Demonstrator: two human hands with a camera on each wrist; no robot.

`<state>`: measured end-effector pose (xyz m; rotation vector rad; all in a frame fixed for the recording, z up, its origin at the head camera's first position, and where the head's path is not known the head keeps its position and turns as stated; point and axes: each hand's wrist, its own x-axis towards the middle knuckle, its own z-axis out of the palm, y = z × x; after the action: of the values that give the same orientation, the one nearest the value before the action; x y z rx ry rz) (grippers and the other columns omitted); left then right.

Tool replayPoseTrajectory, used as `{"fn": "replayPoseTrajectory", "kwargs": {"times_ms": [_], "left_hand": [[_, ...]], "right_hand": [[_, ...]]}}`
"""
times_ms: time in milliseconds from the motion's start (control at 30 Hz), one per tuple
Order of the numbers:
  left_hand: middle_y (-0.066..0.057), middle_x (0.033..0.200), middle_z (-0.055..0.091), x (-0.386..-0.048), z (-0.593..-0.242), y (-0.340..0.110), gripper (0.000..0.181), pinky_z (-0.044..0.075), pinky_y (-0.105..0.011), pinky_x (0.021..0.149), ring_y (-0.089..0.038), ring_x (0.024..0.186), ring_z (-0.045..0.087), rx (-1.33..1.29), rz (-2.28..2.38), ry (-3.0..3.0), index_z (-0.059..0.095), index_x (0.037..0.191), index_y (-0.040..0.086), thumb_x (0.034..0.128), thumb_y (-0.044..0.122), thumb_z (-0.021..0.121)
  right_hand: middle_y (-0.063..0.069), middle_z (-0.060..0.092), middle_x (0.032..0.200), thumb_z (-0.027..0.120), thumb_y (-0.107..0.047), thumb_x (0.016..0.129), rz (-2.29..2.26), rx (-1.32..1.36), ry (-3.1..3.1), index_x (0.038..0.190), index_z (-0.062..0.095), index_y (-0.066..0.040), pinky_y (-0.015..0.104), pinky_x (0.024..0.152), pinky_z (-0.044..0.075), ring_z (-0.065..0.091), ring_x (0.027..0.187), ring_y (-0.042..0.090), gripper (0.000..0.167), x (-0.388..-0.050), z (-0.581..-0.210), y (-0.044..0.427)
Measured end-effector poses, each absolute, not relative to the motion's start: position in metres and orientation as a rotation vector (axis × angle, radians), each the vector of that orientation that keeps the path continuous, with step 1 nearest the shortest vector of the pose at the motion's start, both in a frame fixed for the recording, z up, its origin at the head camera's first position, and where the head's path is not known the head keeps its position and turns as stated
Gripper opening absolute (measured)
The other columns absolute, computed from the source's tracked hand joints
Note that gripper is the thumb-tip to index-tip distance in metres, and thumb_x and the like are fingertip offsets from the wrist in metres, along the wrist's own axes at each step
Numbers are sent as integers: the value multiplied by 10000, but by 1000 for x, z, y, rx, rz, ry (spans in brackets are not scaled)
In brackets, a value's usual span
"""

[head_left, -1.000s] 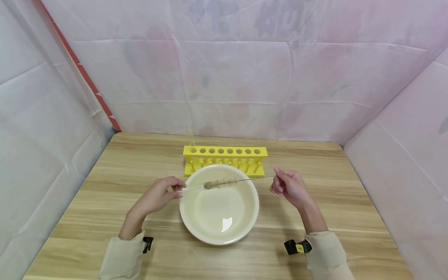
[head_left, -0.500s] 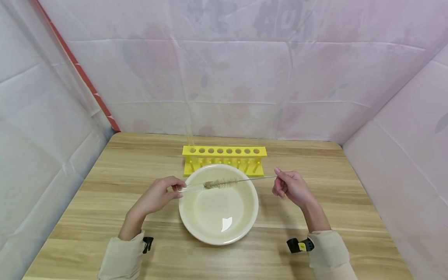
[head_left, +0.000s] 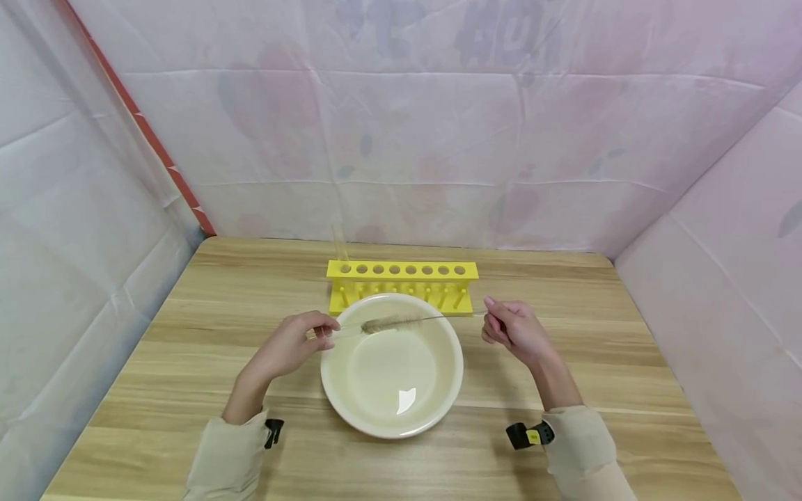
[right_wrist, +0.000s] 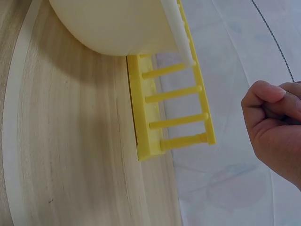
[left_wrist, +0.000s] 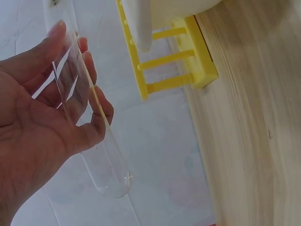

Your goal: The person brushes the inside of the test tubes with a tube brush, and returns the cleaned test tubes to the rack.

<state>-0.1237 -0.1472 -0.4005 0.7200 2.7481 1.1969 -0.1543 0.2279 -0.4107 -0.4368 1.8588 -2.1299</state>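
My left hand holds a clear glass test tube between thumb and fingers, its rounded closed end pointing away from the basin. A test tube brush with tan bristles lies in line with the tube above the basin. Its bristle tip appears to be inside the tube, though how deep is hard to tell through the glass. The twisted wire handle runs to my right hand, which pinches its far end with curled fingers. Below both hands' work stands a cream basin.
Behind the basin is a yellow test tube rack with a row of holes and pegs. Another clear tube stands in its leftmost hole. Pale printed sheets enclose the wooden table at the back and sides.
My left hand has shifted slightly right with the tube. After a small move outward, my right hand has come back left with the brush handle. The bristles look blurred now.
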Motion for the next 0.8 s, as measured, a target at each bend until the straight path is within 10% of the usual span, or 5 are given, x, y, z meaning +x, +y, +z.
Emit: {"fn": "replayPoseTrajectory", "kwargs": {"times_ms": [800], "left_hand": [[-47, 859, 613, -128, -389, -125, 192, 463, -348, 714, -157, 771, 531, 773, 1141, 2748, 641, 969, -19, 782, -13, 680]], "right_hand": [[-5, 284, 437, 368, -119, 995, -2190, -398, 1797, 544, 289, 32, 320, 491, 243, 216, 401, 153, 482, -156, -404, 188]]}}
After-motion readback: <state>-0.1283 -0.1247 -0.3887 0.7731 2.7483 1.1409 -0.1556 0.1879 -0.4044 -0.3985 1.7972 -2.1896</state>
